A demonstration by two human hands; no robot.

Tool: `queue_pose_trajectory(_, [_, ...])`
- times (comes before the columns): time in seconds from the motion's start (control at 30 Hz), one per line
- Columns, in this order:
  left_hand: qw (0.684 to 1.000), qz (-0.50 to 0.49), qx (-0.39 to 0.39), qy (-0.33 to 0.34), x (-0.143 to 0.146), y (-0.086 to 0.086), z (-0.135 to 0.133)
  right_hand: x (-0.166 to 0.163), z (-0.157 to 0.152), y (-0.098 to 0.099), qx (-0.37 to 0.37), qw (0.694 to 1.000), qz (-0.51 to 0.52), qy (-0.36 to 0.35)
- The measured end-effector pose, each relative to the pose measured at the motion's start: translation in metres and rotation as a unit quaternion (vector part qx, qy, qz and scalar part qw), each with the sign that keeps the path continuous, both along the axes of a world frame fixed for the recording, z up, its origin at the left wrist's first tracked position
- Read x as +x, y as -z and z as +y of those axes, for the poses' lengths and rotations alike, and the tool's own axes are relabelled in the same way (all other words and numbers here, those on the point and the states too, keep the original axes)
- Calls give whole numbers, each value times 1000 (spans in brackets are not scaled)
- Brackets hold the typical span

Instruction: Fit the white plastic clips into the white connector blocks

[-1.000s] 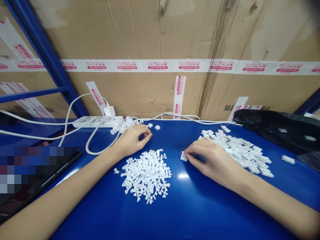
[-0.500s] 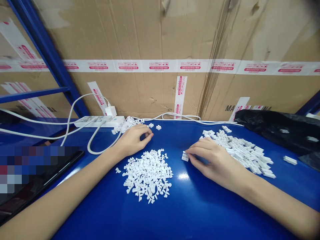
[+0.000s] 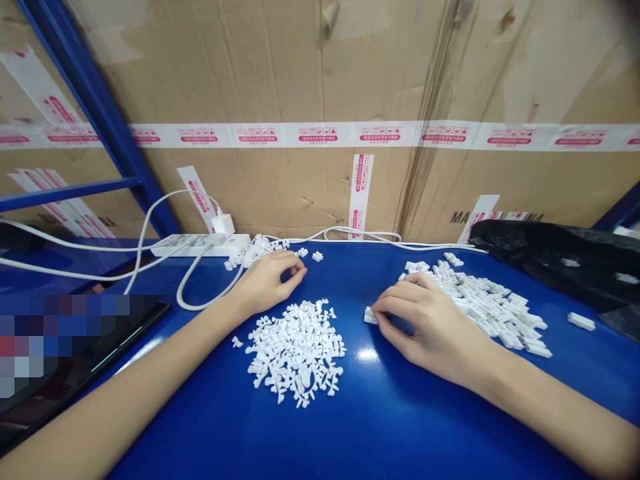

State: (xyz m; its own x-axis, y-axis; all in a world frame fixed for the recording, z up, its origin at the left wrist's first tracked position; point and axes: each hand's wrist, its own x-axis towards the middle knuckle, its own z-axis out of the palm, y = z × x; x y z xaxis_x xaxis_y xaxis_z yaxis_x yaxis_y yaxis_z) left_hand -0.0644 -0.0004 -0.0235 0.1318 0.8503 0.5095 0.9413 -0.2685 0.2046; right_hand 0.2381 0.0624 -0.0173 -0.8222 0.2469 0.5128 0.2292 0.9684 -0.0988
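A small white plastic block (image 3: 370,315) is pinched between the thumb and fingertips of my right hand (image 3: 417,313), low over the blue table (image 3: 380,427). Behind that hand lies a heap of similar white blocks (image 3: 500,307), partly covered by it. My left hand (image 3: 273,277) rests with curled fingers, thumb against fingertips; whether anything is between them I cannot make out. Just beyond it is a pile of small white assembled-looking pieces (image 3: 257,248). Nearer to me, between the hands, spreads a mound of tiny white forked plastic parts (image 3: 297,350).
A white power strip (image 3: 190,245) with a plugged-in charger (image 3: 223,223) and looping cables stands at the back left. A dark screen device (image 3: 130,333) lies at left. A black plastic bag (image 3: 550,257) sits at the right. Taped cardboard (image 3: 280,80) rises behind the table.
The white block in my right hand has tipped and turned a little, with the fingers shifting over it. My left hand stays in the same place.
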Motion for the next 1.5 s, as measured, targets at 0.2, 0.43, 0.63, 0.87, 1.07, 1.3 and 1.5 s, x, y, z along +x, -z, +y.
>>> queue_pose_trajectory(0.2, [1000,3,-3,-2,1,-1,0,2,-4,-7,-26,999,30,17])
queue_pose_trajectory(0.43, [1000,2,-10,-1,0,-1,0,3,-8,-8,-56,998,9,32])
queue_pose_trajectory(0.63, [1000,-2,-9,2,1,-1,0,2,-9,-7,-46,998,5,39])
queue_pose_trajectory(0.87, [1000,-2,-7,4,1,-1,1,-1,-14,-5,-9,998,62,-11])
queue_pose_trajectory(1.07, [1000,-3,-7,5,2,-1,2,-7,-30,2,-36,996,-19,-83])
queue_pose_trajectory(1.3, [1000,-6,-9,6,2,0,3,-8,-29,2,-10,991,-53,-123])
queue_pose_trajectory(1.5, [1000,-2,-5,6,2,-1,3,-10,-28,3,-52,989,-42,-131])
